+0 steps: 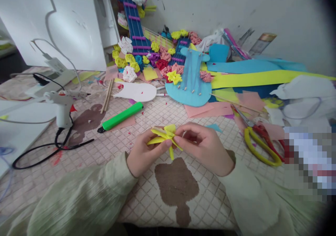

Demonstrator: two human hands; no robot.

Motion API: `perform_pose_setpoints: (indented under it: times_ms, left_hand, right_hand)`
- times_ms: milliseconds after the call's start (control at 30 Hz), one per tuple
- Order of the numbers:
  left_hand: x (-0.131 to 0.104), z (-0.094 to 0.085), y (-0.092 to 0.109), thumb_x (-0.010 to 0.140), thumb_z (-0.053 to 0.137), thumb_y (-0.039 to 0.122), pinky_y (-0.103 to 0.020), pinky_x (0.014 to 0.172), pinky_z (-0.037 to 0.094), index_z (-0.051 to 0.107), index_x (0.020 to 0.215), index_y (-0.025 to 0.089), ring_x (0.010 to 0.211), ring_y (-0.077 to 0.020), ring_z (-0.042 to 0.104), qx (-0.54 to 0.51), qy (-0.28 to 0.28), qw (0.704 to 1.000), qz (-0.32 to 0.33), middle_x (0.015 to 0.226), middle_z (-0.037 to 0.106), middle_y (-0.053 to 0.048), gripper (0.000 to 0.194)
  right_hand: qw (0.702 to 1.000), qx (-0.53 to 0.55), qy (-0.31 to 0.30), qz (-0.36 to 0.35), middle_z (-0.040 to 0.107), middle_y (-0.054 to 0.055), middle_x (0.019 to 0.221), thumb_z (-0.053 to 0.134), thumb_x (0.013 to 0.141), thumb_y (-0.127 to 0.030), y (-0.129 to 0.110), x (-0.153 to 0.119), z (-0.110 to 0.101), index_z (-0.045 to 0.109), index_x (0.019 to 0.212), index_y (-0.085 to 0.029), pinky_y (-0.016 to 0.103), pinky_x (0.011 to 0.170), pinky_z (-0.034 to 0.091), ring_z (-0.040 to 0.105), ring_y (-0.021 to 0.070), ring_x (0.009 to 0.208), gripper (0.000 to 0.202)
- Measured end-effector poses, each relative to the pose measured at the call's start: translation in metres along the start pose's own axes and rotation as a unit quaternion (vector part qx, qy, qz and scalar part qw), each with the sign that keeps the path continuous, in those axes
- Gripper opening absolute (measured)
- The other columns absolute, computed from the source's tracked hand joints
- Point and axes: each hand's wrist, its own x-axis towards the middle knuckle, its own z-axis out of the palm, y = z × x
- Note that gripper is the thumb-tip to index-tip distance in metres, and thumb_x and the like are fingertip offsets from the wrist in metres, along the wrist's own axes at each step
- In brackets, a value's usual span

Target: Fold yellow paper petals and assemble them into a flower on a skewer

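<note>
Between both hands, above the table's front part, is a yellow paper flower (168,134) with narrow folded petals pointing outward. My left hand (147,148) pinches it from the left, thumb near its centre. From the right, my right hand (201,143) grips a petal between thumb and fingertips. A bright green utility knife (122,116) lies on the table beyond my left hand. Scissors with yellow and red handles (258,141) rest to the right of my right hand. A small blue paper scrap (214,127) lies just behind that hand.
A white glue gun (62,106) with a looped black cable stands at left. Behind are a white paper cutout (139,91), a light-blue harp-like craft (187,85), crumpled paper flowers (130,59), and long yellow paper strips (244,78). A power strip (55,65) sits back left.
</note>
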Motion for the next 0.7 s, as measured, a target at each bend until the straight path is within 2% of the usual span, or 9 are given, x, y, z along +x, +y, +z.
perform_pose_setpoints:
  times_ms: [300, 467, 700]
  left_hand:
    - [-0.0006, -0.0012, -0.0015, 0.071, 0.059, 0.014, -0.016, 0.063, 0.050, 0.060, 0.085, 0.019, 0.070, -0.0090, 0.062, 0.002, -0.003, 1.000, 0.017, 0.078, 0.065, 0.001, 0.014]
    - [0.0013, -0.0012, -0.0010, 0.072, 0.060, 0.017, -0.019, 0.063, 0.051, 0.060, 0.080, 0.016, 0.070, -0.0116, 0.062, -0.001, 0.018, 0.999, 0.034, 0.077, 0.066, -0.001, 0.009]
    - [0.0022, -0.0029, -0.0017, 0.074, 0.058, 0.021, -0.020, 0.063, 0.051, 0.061, 0.080, 0.017, 0.068, -0.0118, 0.063, -0.016, 0.039, 0.999, 0.021, 0.079, 0.067, -0.001, 0.007]
  right_hand:
    - [1.000, 0.020, 0.009, -0.010, 0.059, 0.000, 0.068, 0.057, 0.072, -0.023, 0.0015, -0.0012, 0.0010, 0.058, 0.075, -0.016, 0.019, 0.047, 0.042, 0.051, 0.0077, 0.055, 0.007]
    - [0.999, 0.042, 0.015, 0.011, 0.057, -0.001, 0.066, 0.056, 0.072, -0.021, 0.0011, -0.0022, 0.0008, 0.056, 0.084, -0.017, 0.020, 0.050, 0.045, 0.053, 0.0085, 0.057, 0.012]
    - [0.999, 0.020, 0.033, 0.008, 0.060, 0.001, 0.072, 0.056, 0.072, -0.019, 0.0014, -0.0023, 0.0000, 0.056, 0.083, -0.018, 0.023, 0.057, 0.048, 0.057, 0.0119, 0.066, 0.011]
